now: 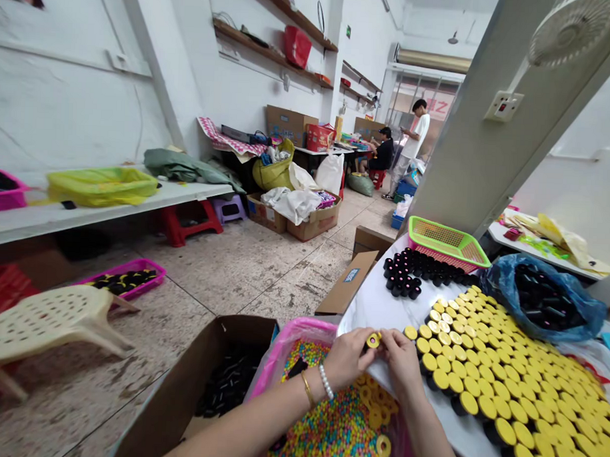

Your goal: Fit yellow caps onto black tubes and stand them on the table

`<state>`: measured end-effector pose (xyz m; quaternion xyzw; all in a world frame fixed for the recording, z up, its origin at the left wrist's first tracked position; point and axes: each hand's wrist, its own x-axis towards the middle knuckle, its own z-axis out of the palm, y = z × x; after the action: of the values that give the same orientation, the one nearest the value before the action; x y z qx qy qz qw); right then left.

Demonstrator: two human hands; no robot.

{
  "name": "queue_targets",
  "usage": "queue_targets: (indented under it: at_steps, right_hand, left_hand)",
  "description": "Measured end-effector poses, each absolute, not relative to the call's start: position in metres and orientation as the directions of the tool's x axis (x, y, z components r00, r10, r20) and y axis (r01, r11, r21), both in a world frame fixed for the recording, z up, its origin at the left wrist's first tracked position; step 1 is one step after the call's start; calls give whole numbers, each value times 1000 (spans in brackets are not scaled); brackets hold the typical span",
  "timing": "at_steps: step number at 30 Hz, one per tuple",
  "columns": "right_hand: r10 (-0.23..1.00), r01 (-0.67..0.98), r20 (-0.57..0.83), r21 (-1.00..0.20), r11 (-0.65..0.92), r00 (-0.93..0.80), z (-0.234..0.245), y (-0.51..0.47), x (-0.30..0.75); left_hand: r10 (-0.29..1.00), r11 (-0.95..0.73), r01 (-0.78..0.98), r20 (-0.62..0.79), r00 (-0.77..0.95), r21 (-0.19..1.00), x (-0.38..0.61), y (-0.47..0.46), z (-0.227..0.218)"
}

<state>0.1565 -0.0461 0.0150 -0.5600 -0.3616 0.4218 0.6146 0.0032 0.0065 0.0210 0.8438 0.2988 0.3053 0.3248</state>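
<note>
1. The left hand [349,357] is pinching a small yellow-and-black piece [373,341], low, near the frame's middle.
2. The right hand [401,360] is pinching its right edge.
3. Its round yellow end is facing us, hiding its length.

At lower centre, your left hand [348,356] and right hand [403,362] come together around a piece [374,340], above a basin [309,324] of beads [338,429]. Left of the basin you have a cardboard box [169,397]. At lower right, your table [365,314] carries lidded cylinders [517,376], with a basket [447,243] and a bag [589,312] behind them. At left, a stool [46,316] stands before a floor tray [159,275], both in front of a bench [196,191].
</note>
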Motion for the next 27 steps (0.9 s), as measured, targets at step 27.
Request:
queue_targets:
  at_steps: [27]
  right_hand:
    - [876,-58,20,-997,54,481,13,-135,132]
  left_hand:
    - [712,-533,324,207,671,782,55,91,26]
